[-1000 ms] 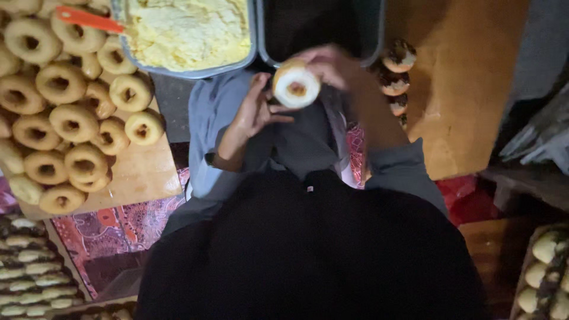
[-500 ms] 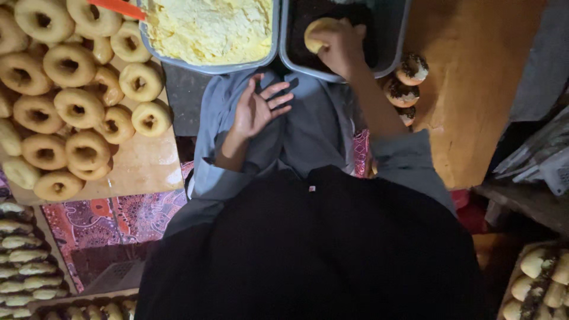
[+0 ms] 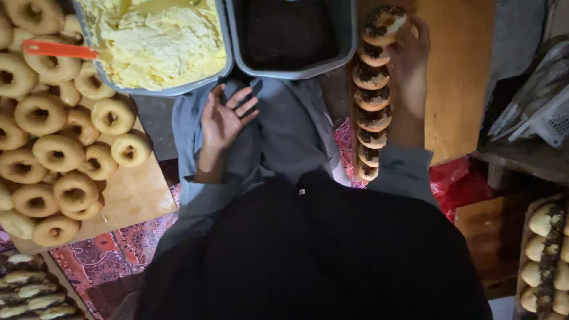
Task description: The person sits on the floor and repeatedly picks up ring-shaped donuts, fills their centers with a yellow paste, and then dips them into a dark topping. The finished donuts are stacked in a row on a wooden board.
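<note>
While the right hand reaches out to the far end of a row, its fingers are closed around a sprinkled doughnut, which has a dark topping and sits at the top of the line, a little tilted. Below it, the row of topped doughnuts runs back toward the person along the left edge of a wooden board, each one touching the next. The left hand holds nothing; it rests palm up on the grey cloth of the lap, with the fingers spread apart. Just beyond the left hand stands a grey tray of yellow cream, and an orange spatula lies over its left rim. Beside it, to the right, there is a second grey tray with a dark filling, and its right wall is next to the row. On the person's left, many plain ring doughnuts are piled on another wooden board. At the lower right edge more filled pastries are seen, well apart from both hands.
</note>
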